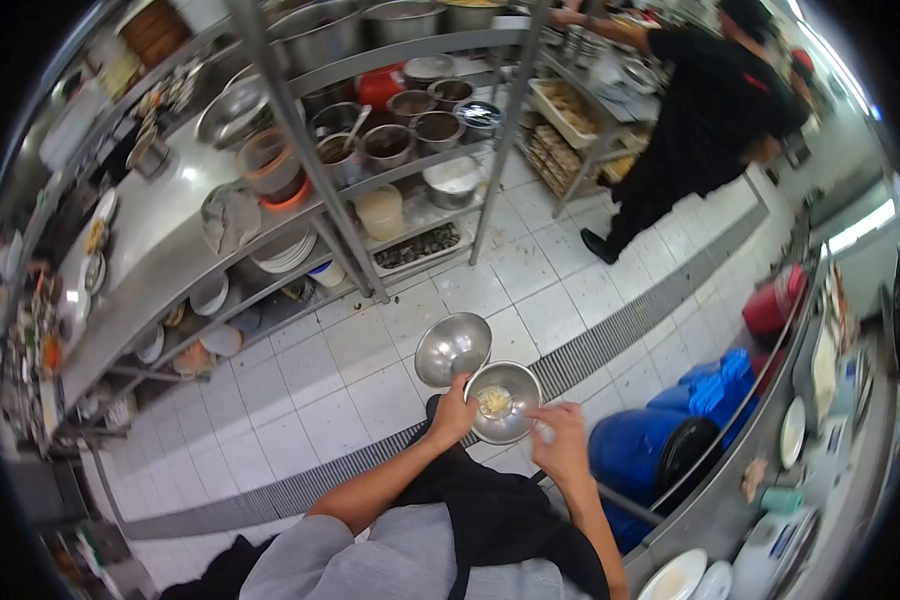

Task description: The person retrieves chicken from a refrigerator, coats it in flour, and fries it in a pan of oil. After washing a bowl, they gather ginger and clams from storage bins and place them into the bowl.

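Two metal bowls are held out over the tiled floor. My left hand (453,413) is closed on their rims where they meet. The upper bowl (440,350) is tilted and looks empty. In the lower bowl (515,425) lies a small heap of pale yellow food (494,402). My right hand (562,440) is at the right rim of that bowl, with a finger stretched toward it; something whitish shows by the palm, too blurred to name.
A metal shelf (420,148) with pots and tubs stands ahead. A steel counter (150,240) runs along the left. Blue barrels (635,445) and a counter with plates (792,432) are at right. A person in black (710,110) stands at the upper right.
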Motion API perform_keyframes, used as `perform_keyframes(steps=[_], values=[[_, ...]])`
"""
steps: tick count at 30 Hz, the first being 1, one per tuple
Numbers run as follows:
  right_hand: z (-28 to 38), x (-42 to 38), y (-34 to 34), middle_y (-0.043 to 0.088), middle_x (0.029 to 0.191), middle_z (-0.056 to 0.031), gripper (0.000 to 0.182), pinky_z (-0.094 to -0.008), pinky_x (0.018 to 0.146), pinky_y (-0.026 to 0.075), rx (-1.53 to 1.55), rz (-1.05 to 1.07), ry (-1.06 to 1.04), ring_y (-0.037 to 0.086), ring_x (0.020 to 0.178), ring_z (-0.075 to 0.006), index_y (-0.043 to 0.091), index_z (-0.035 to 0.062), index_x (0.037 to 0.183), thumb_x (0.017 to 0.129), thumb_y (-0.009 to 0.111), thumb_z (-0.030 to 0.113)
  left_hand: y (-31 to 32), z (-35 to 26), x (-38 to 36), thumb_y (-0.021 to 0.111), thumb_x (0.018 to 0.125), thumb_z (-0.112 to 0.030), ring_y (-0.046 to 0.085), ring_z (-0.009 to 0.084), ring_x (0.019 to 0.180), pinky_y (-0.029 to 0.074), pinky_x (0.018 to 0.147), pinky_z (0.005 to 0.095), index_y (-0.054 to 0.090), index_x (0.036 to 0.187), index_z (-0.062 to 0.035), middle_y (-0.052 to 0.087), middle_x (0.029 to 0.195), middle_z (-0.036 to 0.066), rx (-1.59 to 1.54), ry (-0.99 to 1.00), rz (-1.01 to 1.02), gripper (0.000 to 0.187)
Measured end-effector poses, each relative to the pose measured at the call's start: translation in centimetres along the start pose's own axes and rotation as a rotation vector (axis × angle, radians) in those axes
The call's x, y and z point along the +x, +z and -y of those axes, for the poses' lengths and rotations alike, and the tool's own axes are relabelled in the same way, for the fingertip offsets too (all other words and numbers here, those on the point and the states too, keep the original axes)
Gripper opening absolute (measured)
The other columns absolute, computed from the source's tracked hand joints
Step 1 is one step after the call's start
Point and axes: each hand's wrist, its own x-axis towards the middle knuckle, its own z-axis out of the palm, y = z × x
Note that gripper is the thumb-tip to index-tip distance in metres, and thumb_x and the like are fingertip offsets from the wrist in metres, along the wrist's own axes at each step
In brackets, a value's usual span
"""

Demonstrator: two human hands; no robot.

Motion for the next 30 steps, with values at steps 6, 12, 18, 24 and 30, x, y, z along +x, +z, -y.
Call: perform_keyframes(steps=[6,12,18,24,30], values=[[1.9,14.0,7.4,0.068,0.086,-0.0084,0.015,-0.0344,0.077,0.047,0.110,0.266,-0.204,0.061,0.082,-0.0265,0.068,0.0061,0.084,0.071,0.066,-0.001,-8.0,3.9,4.8,0.051,0.085,-0.009,0.061,0.0434,0.083,0.048,0.074,0.0487,0.048,0.119,-0.0131,0.063,0.083,0.026,-0.146,-0.186,-0.262,0.035],[-11.5,21.4,22.9,0.068,0.087,-0.0112,0.012,-0.0333,0.067,0.052,0.201,0.719,-0.006,0.065,0.074,-0.0230,0.067,0.0078,0.092,0.081,0.064,0.009,-15.2,10.2,4.9,0.054,0.084,-0.006,0.063,0.0392,0.083,0.048,0.071,0.0471,0.058,0.103,-0.0134,0.066,0.084,0.018,0.058,-0.416,-0.587,0.020],[-31.4,28.2,53.2,0.057,0.117,-0.0231,0.051,-0.0429,0.096,0.042,-0.340,1.155,-0.031,0.052,0.112,-0.0373,0.056,0.0089,0.120,0.088,0.051,0.048,-12.4,24.0,10.3,0.055,0.079,0.002,0.063,0.0373,0.079,0.048,0.067,0.0454,0.059,0.096,-0.0115,0.065,0.079,0.018,0.011,-0.490,-0.719,0.022],[-35.8,39.9,74.4,0.055,0.119,-0.0208,0.051,-0.0411,0.096,0.042,-0.247,0.723,-0.410,0.050,0.113,-0.0375,0.050,0.0101,0.126,0.083,0.059,0.036,-10.2,32.7,17.6,0.057,0.074,0.005,0.064,0.0356,0.077,0.050,0.066,0.0413,0.061,0.091,-0.0106,0.065,0.078,0.016,0.028,-0.419,-0.643,0.024],[-32.2,41.4,82.9,0.020,0.147,-0.0206,0.080,-0.0501,0.112,0.016,-0.499,0.766,-0.320,0.008,0.137,-0.0425,0.026,0.0167,0.144,0.079,0.061,0.047,-8.7,34.1,19.5,0.056,0.074,0.013,0.068,0.0290,0.079,0.052,0.068,0.0338,0.062,0.090,-0.0051,0.067,0.081,0.015,0.069,-0.335,-0.705,0.025]])
